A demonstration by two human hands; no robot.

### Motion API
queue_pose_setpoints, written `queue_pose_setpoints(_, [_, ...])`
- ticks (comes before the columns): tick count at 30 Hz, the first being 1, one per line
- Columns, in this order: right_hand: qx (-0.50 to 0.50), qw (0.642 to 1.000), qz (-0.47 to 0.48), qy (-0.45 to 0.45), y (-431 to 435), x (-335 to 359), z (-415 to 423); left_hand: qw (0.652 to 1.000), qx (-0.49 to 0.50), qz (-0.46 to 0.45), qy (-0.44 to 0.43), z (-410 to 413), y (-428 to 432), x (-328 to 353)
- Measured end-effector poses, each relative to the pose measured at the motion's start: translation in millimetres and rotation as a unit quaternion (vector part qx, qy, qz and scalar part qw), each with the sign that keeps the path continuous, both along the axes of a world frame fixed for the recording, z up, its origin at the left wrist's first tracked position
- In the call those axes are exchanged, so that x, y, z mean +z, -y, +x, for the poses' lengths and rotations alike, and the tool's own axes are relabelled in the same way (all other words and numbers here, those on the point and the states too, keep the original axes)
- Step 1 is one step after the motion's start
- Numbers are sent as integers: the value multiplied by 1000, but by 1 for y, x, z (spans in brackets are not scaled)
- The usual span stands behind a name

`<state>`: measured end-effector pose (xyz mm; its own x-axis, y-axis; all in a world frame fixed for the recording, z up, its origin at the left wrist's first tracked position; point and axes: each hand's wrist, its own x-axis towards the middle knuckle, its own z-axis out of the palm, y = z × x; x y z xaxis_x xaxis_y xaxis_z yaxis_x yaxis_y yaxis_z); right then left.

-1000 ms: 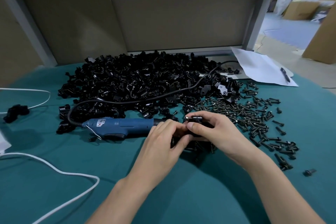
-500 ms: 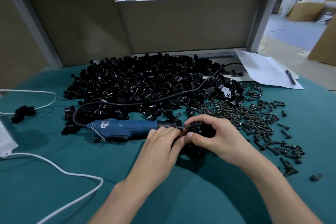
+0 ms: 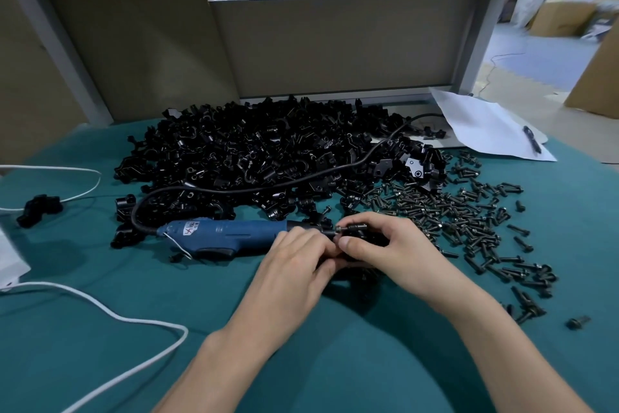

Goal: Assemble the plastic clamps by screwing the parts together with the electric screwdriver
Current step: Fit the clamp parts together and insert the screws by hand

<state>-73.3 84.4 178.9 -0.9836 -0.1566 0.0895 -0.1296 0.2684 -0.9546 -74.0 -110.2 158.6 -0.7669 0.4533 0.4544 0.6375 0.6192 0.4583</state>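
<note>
Both hands meet at the tip of the blue electric screwdriver (image 3: 227, 238) lying on the teal cloth surface (image 3: 100, 329). The right hand (image 3: 395, 252) pinches a small black plastic clamp (image 3: 360, 232); the left hand (image 3: 298, 265) curls closed against it.

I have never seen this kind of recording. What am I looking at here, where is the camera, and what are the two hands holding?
There is no machine here: a person works with bare hands, and the single camera sits on the person's head, looking down at a green table. At the back lies a big pile of black plastic clamp parts; to the right, many loose dark screws. A blue electric screwdriver lies on the table, its tip pointing at the hands. The left hand and right hand meet over a small black clamp with a screw in it, pinched by the right fingers. White cables and paper lie aside.
</note>
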Motion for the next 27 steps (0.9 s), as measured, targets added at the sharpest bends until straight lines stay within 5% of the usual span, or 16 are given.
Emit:
queue_pose_setpoints(5, [12,976,-180,121,0,0,0,993,-7,-28,-111,2,-5,3])
queue_pose_setpoints(9, [23,963,-227,142,-1,-2,-2,992,-18,-28,-122,2,-7,2])
queue_pose_setpoints(14, [38,960,-240,140,-3,0,-2,998,4,55,31,5,-4,3])
queue_pose_setpoints(20, [28,965,-224,137,-1,1,-1,996,49,46,52,5,-5,1])
queue_pose_setpoints(27, [2,995,-89,37,4,4,3,992,38,37,116,1,-5,1])
